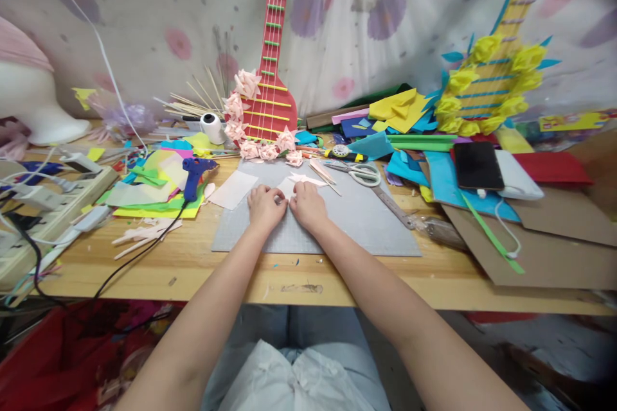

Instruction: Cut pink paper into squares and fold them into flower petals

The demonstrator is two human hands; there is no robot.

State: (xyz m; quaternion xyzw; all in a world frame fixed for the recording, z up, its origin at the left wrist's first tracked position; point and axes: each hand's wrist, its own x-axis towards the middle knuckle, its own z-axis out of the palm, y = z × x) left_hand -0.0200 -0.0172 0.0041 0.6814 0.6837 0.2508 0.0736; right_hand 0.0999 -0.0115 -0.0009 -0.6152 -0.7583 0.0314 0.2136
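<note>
Fingers of both hands, left [265,207] and right [307,205], curl down and press white paper [289,187] onto the grey mat [357,218].

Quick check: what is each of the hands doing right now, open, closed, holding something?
Left hand: fingers curled down, pressing the small pale folded paper piece on the grey cutting mat.
Right hand: likewise pressing the same paper; grip cannot be told.
</note>
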